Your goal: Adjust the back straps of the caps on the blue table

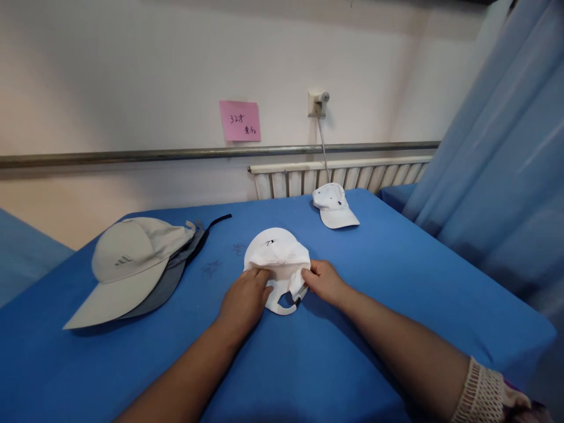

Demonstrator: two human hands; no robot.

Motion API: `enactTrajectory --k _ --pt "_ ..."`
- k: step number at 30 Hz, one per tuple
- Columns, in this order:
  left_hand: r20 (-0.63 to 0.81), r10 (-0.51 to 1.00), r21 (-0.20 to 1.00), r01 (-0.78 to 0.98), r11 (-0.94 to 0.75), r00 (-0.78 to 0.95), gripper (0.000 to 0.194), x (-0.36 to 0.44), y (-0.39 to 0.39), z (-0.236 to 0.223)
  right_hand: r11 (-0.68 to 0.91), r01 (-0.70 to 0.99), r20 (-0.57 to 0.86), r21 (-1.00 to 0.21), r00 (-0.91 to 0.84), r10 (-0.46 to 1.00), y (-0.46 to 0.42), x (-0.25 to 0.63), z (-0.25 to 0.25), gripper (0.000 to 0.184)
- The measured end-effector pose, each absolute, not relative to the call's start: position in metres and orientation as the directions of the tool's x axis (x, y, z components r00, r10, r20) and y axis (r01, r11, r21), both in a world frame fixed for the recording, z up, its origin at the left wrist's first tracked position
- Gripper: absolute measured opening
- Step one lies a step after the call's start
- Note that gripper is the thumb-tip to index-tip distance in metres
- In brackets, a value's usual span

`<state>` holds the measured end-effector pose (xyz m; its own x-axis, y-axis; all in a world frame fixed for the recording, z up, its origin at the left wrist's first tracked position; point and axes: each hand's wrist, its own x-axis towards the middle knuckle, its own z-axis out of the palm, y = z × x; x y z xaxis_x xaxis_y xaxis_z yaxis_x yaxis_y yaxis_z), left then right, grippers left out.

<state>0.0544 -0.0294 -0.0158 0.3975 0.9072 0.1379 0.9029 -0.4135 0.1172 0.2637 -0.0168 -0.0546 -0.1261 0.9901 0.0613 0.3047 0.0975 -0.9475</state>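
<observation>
A white baseball cap (277,247) with a small black mark on its front lies in the middle of the blue surface, its strap opening turned toward me. My left hand (247,296) grips the cap's left edge, fingers partly inside the rim. On the opposite side my right hand (325,281) pinches the edge near the dark strap buckle. To the left, a light grey cap (127,252) with a stripe logo lies stacked on a dark grey cap (164,288). Farther back on the right sits another white cap (331,200) with a small dark emblem.
Blue fabric covers the table (264,364). Behind it are a metal rail (176,155), a white radiator (282,179), a pink note (240,121) and a wall socket (317,104) with a cord. A blue curtain (497,158) hangs along the right side.
</observation>
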Motion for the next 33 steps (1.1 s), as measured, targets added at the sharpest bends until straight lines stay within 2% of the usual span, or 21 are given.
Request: enactTrajectory --k 5,11,16,21,26,28,30,33 --pt "0.079 0.938 0.123 0.931 -0.344 0.336 0.013 0.055 -0.020 -0.016 0.147 0.409 0.092 -0.901 -0.151 0.984 -0.018 0.265 -0.054 0.023" --pt "0.083 0.970 0.122 0.963 -0.239 0.230 0.043 0.062 -0.019 -0.011 0.187 0.492 0.140 -0.851 -0.130 0.982 -0.018 0.264 -0.053 0.022" --pt "0.002 0.959 0.132 0.950 -0.282 0.284 0.013 0.063 -0.012 -0.010 0.181 0.521 0.149 -0.834 -0.102 0.984 -0.015 0.266 -0.058 0.022" --pt "0.006 0.961 0.099 0.957 -0.274 0.275 0.021 0.066 -0.007 -0.014 0.180 0.525 0.156 -0.832 -0.092 0.984 -0.014 0.266 -0.061 0.022" --pt "0.066 0.957 0.087 0.954 -0.286 0.281 0.017 0.064 -0.020 -0.012 0.168 0.519 0.165 -0.838 -0.053 0.985 -0.013 0.267 -0.061 0.021" --pt "0.136 0.948 0.089 0.950 -0.300 0.286 0.018 0.060 -0.029 -0.008 0.159 0.516 0.170 -0.842 -0.026 0.985 -0.013 0.269 -0.058 0.021" --pt "0.305 0.898 0.096 0.928 -0.361 0.318 0.020 0.055 -0.037 -0.005 0.151 0.518 0.186 -0.842 0.016 0.982 -0.014 0.271 -0.053 0.021" --pt "0.588 0.701 0.096 0.825 -0.557 0.404 0.017 0.050 -0.043 -0.003 0.149 0.495 0.252 -0.856 0.148 0.956 -0.017 0.273 -0.044 0.021"
